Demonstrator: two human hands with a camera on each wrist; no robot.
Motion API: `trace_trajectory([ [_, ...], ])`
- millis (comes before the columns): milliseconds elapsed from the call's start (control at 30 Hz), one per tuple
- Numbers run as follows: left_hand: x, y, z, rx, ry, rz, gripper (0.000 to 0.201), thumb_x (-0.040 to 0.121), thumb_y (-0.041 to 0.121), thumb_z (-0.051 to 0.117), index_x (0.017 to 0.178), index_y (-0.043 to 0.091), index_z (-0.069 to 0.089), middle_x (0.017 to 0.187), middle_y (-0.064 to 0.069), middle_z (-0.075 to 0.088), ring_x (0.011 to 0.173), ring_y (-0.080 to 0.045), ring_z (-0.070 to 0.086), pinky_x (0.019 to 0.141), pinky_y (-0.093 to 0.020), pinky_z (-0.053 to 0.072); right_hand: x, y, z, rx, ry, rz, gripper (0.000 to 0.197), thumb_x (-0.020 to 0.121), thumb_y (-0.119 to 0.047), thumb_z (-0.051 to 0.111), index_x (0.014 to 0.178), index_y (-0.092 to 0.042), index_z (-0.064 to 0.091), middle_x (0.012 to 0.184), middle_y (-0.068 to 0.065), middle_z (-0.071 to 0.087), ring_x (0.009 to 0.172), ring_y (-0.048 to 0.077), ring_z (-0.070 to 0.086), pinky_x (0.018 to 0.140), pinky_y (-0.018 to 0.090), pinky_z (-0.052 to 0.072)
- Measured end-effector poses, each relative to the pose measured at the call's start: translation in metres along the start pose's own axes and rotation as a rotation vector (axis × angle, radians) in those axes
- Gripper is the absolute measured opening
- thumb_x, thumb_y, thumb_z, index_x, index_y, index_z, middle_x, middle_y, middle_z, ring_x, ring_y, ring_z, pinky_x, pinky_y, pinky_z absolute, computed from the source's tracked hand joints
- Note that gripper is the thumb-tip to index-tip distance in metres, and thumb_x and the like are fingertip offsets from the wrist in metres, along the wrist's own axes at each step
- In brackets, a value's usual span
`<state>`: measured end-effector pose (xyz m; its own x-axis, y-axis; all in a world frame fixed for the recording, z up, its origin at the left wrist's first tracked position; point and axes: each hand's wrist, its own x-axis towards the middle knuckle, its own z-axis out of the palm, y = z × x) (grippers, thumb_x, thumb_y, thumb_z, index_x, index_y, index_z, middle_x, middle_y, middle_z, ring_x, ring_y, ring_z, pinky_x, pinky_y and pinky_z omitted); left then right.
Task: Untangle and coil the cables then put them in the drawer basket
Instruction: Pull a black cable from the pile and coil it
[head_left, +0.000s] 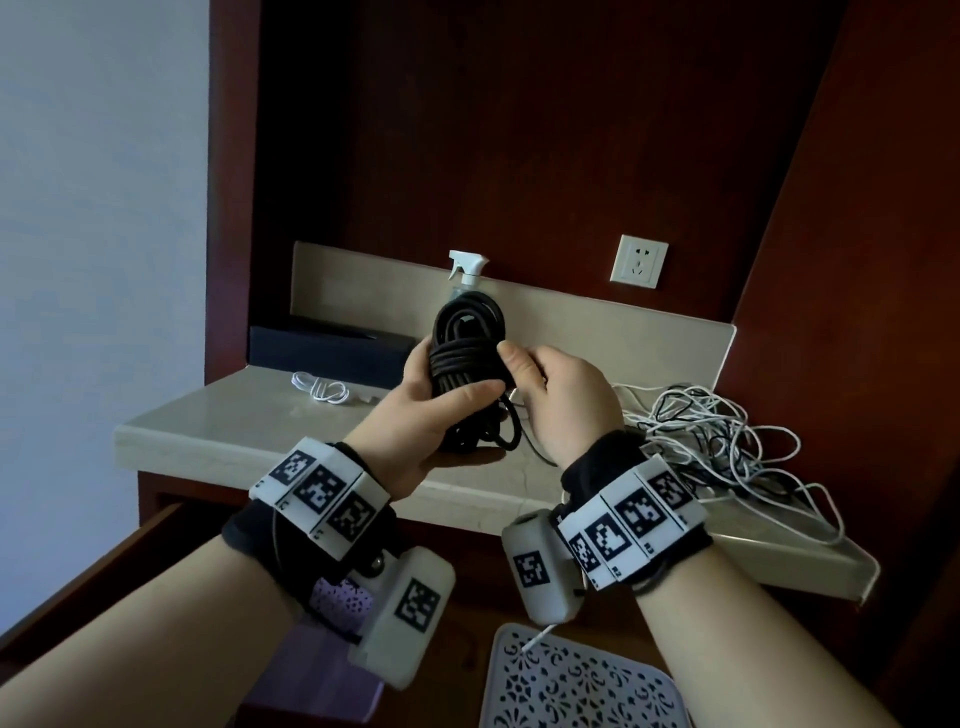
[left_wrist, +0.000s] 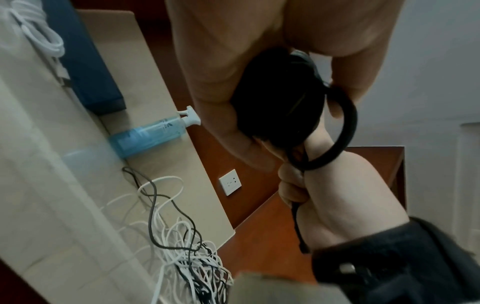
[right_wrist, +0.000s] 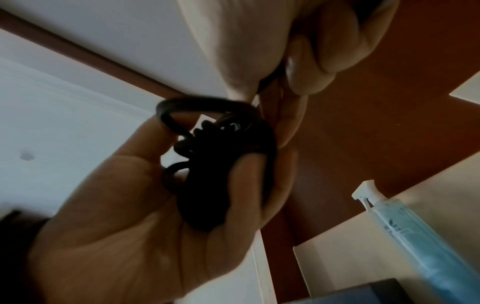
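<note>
A thick black cable (head_left: 467, 358) is wound into a coil with several turns wrapped round its middle. My left hand (head_left: 431, 410) grips the coil (left_wrist: 280, 98) round its waist, held up above the stone shelf. My right hand (head_left: 550, 395) pinches the cable's loose end (right_wrist: 270, 82) beside the coil (right_wrist: 221, 164); a loop (left_wrist: 345, 131) hangs out between the two hands. A tangle of white and black cables (head_left: 717, 441) lies on the shelf at the right, seen too as the tangle (left_wrist: 187, 257) in the left wrist view. A small coiled white cable (head_left: 324, 387) lies at the left. The white patterned basket (head_left: 576, 680) sits in the open drawer below.
A blue spray bottle (left_wrist: 148, 135) stands at the shelf's back wall behind the coil. A dark blue box (head_left: 332, 353) lies at the back left. A wall socket (head_left: 639, 260) is on the wooden panel. A purple item (head_left: 311, 680) lies in the drawer beside the basket.
</note>
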<state>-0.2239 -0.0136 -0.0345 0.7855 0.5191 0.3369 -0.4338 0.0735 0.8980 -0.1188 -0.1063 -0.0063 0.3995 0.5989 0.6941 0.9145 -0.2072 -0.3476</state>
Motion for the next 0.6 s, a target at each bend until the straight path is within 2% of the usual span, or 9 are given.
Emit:
trace_trajectory([
  [67, 0.0, 0.004, -0.006, 0.08, 0.007, 0.033, 0.069, 0.076, 0.005, 0.07, 0.126, 0.039, 0.036, 0.104, -0.002, 0.056, 0.084, -0.018, 0.061, 0.06, -0.034, 0.057, 0.002, 0.005, 0.0, 0.025, -0.015, -0.135, 0.038, 0.096, -0.041, 0.04, 0.077, -0.013, 0.057, 0.066, 0.0, 0.054, 0.071, 0.025, 0.052, 0.06, 0.033, 0.034],
  [133, -0.002, 0.007, -0.011, 0.131, -0.001, 0.041, 0.063, 0.067, 0.014, 0.065, 0.116, 0.044, 0.04, 0.102, -0.003, 0.056, 0.083, -0.02, 0.059, 0.054, -0.029, 0.053, 0.006, 0.02, 0.001, 0.018, 0.009, -0.307, 0.035, 0.093, -0.032, 0.047, 0.087, -0.004, 0.067, 0.08, 0.012, 0.062, 0.08, 0.031, 0.056, 0.067, 0.035, 0.038],
  [167, -0.005, 0.008, -0.012, 0.157, -0.013, 0.035, 0.062, 0.065, 0.018, 0.062, 0.116, 0.044, 0.04, 0.103, -0.004, 0.056, 0.084, -0.02, 0.059, 0.054, -0.027, 0.052, 0.007, 0.028, 0.001, -0.087, 0.035, -0.37, 0.029, 0.088, -0.027, 0.052, 0.089, -0.005, 0.07, 0.084, 0.015, 0.062, 0.082, 0.033, 0.055, 0.069, 0.033, 0.035],
  [267, -0.008, 0.004, -0.008, 0.219, -0.046, 0.022, 0.065, 0.066, 0.021, 0.059, 0.122, 0.042, 0.034, 0.103, -0.005, 0.055, 0.084, -0.02, 0.057, 0.055, -0.027, 0.053, 0.012, 0.041, -0.002, -0.422, 0.121, -0.347, 0.012, 0.078, -0.02, 0.069, 0.089, -0.022, 0.073, 0.083, 0.008, 0.055, 0.085, 0.03, 0.046, 0.069, 0.026, 0.012],
  [333, -0.008, 0.002, -0.005, 0.228, -0.054, 0.026, 0.062, 0.065, 0.022, 0.06, 0.118, 0.046, 0.035, 0.104, -0.004, 0.055, 0.084, -0.019, 0.057, 0.055, -0.027, 0.052, 0.011, 0.038, -0.01, -0.443, -0.034, -0.232, 0.017, 0.088, -0.028, 0.061, 0.103, -0.027, 0.07, 0.09, 0.006, 0.06, 0.091, 0.028, 0.052, 0.073, 0.028, 0.024],
  [367, -0.009, 0.003, -0.005, 0.247, -0.054, 0.04, 0.062, 0.064, 0.024, 0.063, 0.114, 0.049, 0.036, 0.104, -0.003, 0.056, 0.084, -0.018, 0.059, 0.055, -0.026, 0.052, 0.01, 0.036, -0.012, -0.344, -0.116, -0.152, 0.021, 0.092, -0.031, 0.054, 0.107, -0.025, 0.068, 0.094, 0.005, 0.064, 0.093, 0.026, 0.057, 0.076, 0.03, 0.035],
  [433, -0.011, 0.005, -0.006, 0.321, -0.072, 0.077, 0.064, 0.059, 0.034, 0.069, 0.112, 0.054, 0.038, 0.106, 0.001, 0.06, 0.09, -0.016, 0.062, 0.064, -0.028, 0.052, 0.004, 0.036, -0.016, -0.005, -0.13, 0.014, 0.017, 0.092, -0.022, 0.054, 0.1, -0.021, 0.069, 0.09, 0.003, 0.069, 0.091, 0.022, 0.063, 0.082, 0.032, 0.046],
  [533, -0.021, 0.007, -0.007, 0.424, -0.13, 0.105, 0.063, 0.059, 0.044, 0.066, 0.116, 0.055, 0.04, 0.11, 0.004, 0.064, 0.104, -0.015, 0.061, 0.086, -0.034, 0.05, -0.017, 0.037, -0.023, 0.545, -0.023, 0.197, 0.039, 0.087, 0.003, 0.051, 0.075, -0.028, 0.07, 0.085, -0.006, 0.071, 0.093, 0.021, 0.065, 0.095, 0.039, 0.047],
  [600, -0.026, 0.002, -0.01, 0.418, -0.135, 0.099, 0.067, 0.06, 0.042, 0.066, 0.122, 0.048, 0.042, 0.11, 0.002, 0.066, 0.108, -0.017, 0.062, 0.091, -0.036, 0.048, -0.03, 0.035, -0.031, 1.005, 0.028, 0.277, 0.04, 0.088, 0.007, 0.041, 0.073, -0.019, 0.067, 0.081, 0.0, 0.071, 0.087, 0.021, 0.066, 0.089, 0.035, 0.05],
])
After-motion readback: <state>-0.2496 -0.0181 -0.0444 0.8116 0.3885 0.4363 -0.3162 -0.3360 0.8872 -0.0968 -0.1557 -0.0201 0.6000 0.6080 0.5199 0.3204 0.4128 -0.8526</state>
